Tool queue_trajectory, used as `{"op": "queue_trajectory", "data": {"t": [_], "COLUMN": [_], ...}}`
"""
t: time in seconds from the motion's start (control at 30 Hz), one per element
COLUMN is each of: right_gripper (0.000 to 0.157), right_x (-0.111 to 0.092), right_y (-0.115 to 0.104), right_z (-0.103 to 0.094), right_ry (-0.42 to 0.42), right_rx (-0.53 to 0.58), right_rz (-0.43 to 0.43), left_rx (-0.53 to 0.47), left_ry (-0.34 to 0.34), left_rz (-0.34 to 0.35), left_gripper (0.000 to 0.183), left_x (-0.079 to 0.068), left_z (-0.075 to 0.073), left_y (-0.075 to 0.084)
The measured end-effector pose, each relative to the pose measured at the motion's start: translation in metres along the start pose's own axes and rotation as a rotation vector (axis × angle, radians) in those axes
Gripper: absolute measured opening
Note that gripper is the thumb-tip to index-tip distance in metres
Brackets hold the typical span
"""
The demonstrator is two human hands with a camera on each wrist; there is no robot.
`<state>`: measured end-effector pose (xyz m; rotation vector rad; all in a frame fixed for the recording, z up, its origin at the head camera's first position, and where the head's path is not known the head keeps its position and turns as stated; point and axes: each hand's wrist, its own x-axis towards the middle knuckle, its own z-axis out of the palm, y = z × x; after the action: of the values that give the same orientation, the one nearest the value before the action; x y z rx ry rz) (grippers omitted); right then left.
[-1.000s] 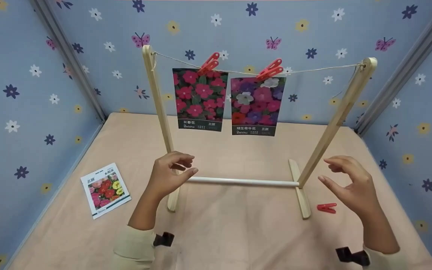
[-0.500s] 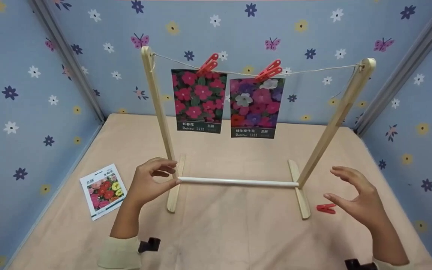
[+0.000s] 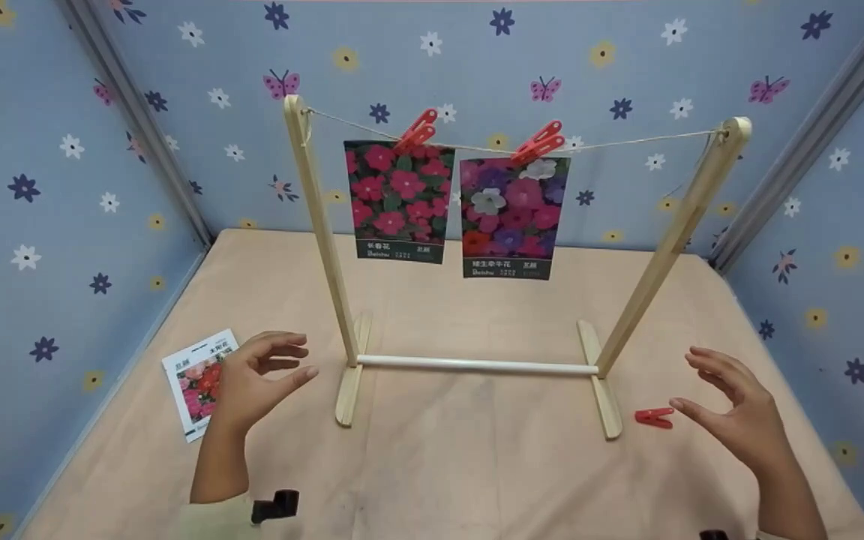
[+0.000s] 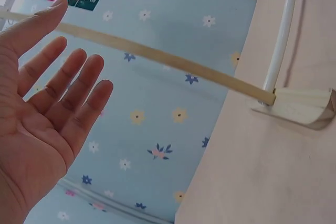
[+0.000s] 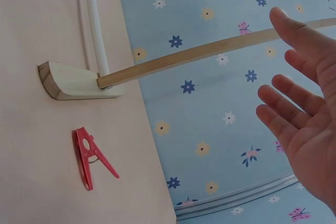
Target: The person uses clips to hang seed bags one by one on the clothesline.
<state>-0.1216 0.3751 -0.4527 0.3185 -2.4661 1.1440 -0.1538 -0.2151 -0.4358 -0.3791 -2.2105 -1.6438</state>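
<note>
My left hand [image 3: 256, 382] hovers at the left, partly covering a white seed packet [image 3: 192, 379] with red and pink flowers; its relaxed fingers hold nothing, as the left wrist view confirms. On the right, my right hand [image 3: 739, 412] is in the air with loose fingers, beside a red clothespin [image 3: 654, 418] lying on the table. Between the hands stands a wooden rack [image 3: 327, 247]. From its string [image 3: 627, 141] hang a pink-flower seed packet [image 3: 400, 199] and a mixed-flower seed packet [image 3: 514, 214], each under a red clothespin [image 3: 417, 131], [image 5: 86, 156] being the loose clothespin seen from the right wrist.
A white rod [image 3: 477, 364] joins the rack's two wooden feet [image 3: 607, 409] low over the peach tabletop [image 3: 432, 465]. Blue flowered panels [image 3: 462, 67] enclose the back and both sides, with grey metal posts [image 3: 139, 112] at the corners.
My left hand has moved left, away from the rack's left post and over the white seed packet. The right hand has shifted a little right and downward. The hanging packets sway slightly.
</note>
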Motion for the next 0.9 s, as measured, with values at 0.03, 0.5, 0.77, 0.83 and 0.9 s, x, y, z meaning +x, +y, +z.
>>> {"op": "queue_trajectory", "data": {"t": [0.03, 0.5, 0.77, 0.83, 0.9], "right_gripper": [0.062, 0.058, 0.049, 0.048, 0.048], "right_x": [-0.001, -0.022, -0.033, -0.035, -0.038], "right_y": [0.002, 0.032, 0.053, 0.057, 0.062], "right_z": [0.000, 0.001, 0.008, 0.011, 0.013], "right_ry": [0.009, 0.038, 0.031, 0.026, 0.023], "right_rx": [0.008, 0.025, 0.044, 0.035, 0.029], "right_rz": [0.005, 0.155, 0.271, 0.304, 0.335], "left_rx": [0.001, -0.028, -0.015, -0.014, -0.033], "left_ry": [0.015, 0.177, 0.328, 0.364, 0.398], "left_rz": [-0.006, -0.177, -0.274, -0.306, -0.333], "left_gripper": [0.037, 0.040, 0.040, 0.039, 0.038], "left_x": [-0.002, -0.024, -0.042, -0.046, -0.049], "left_z": [-0.002, -0.036, -0.052, -0.056, -0.059], "left_y": [-0.002, -0.059, -0.089, -0.094, -0.097]}}
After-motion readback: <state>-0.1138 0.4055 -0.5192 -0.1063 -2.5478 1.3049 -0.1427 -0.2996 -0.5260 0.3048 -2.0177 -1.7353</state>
